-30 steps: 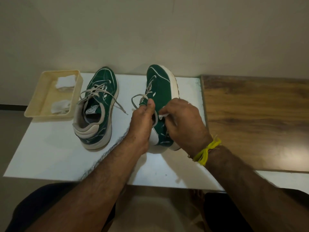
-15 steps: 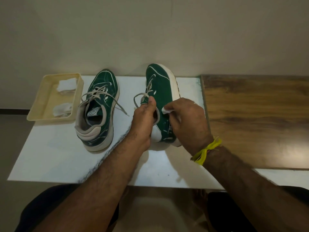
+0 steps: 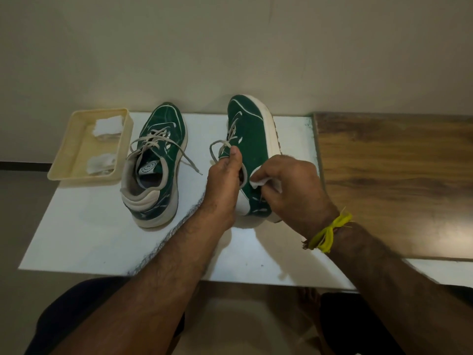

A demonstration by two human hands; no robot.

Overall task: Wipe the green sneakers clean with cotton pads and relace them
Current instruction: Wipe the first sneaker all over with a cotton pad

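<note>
Right hand (image 3: 289, 190) has slid its cotton pad (image 3: 258, 182) slightly toward the heel of the tilted sneaker (image 3: 252, 139) at frame centre, fingers pinching the pad against the green side. Left hand (image 3: 225, 185) grips the collar, thumb up. Second sneaker (image 3: 156, 162) stands left of centre, beside tray (image 3: 66, 160) with pads at upper left.

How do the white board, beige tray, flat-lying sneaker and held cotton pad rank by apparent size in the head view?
1. white board
2. beige tray and flat-lying sneaker: too alike to rank
3. cotton pad, partly hidden by right hand
</note>
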